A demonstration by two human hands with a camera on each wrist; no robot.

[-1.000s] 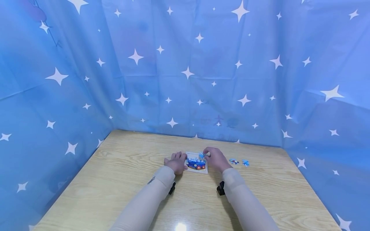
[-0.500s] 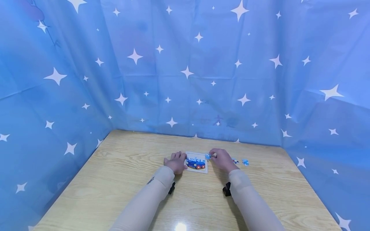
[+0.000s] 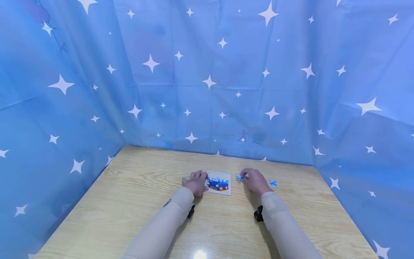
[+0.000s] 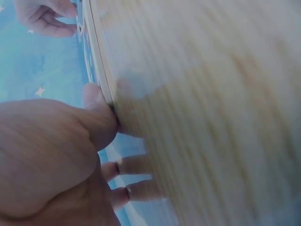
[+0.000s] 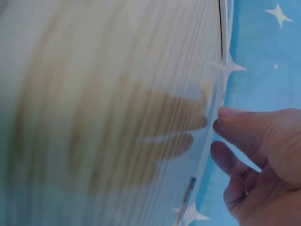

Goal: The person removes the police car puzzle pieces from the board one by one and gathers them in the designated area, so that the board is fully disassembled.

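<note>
1. The right hand (image 3: 255,181), just right of the puzzle board, has its fingertips at a blue puzzle piece (image 3: 239,177); the right-wrist view shows no piece clearly between thumb and finger, so I cannot tell whether it is pinched.
2. The left hand (image 3: 195,183) rests along the left edge of the puzzle board (image 3: 224,175), thumb at its near corner, fingers relaxed, seemingly steadying it.
3. A second blue piece (image 3: 273,183) lies farther right of the board, beyond the right hand.
4. The step looks like handling loose pieces beside the board; whether this one is coming or going is unclear.
5. The next move probably calls for controlled fingertip placement or release, with the board held steady.
</note>
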